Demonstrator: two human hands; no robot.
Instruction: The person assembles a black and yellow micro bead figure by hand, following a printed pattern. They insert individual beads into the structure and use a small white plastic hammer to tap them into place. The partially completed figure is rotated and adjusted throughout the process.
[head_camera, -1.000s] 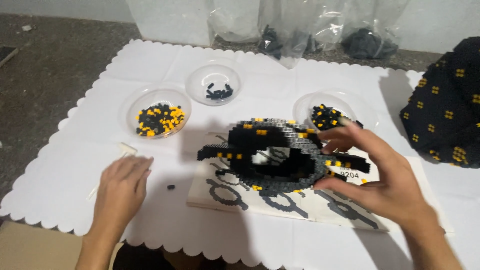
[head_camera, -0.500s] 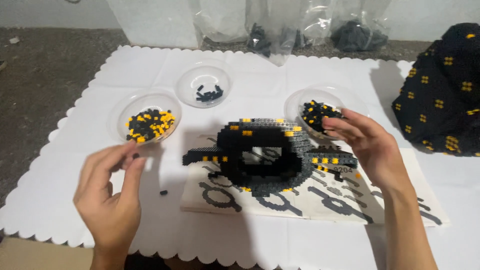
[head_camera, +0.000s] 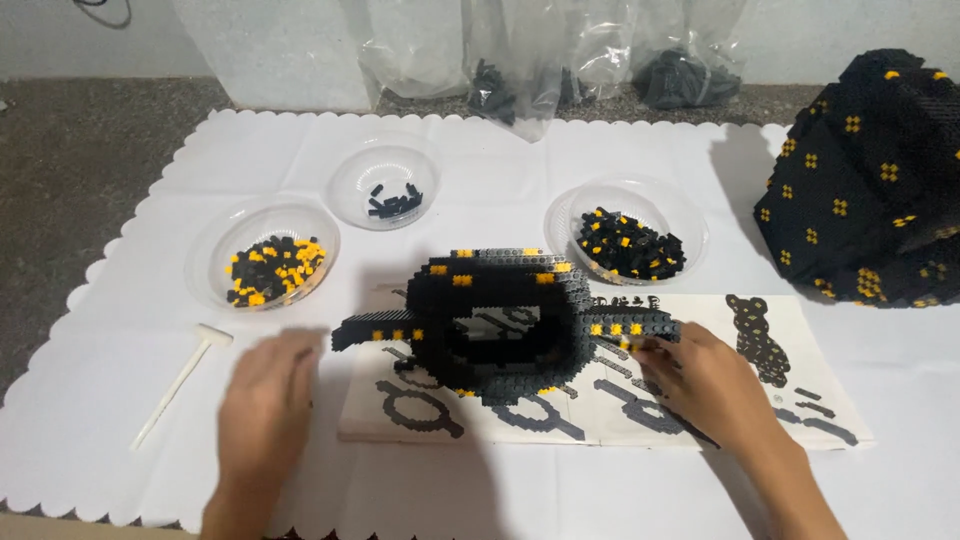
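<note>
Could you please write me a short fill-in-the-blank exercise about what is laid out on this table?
1. The right hand touches the ____ arm of the black brick model.
2. The number of clear bowls on the white mat is ____.
3. The white hammer lies on the mat, to the ____ of the left hand.
4. The far bowl holds bricks of only one colour: ____.

Missing words: right; three; left; black
</note>
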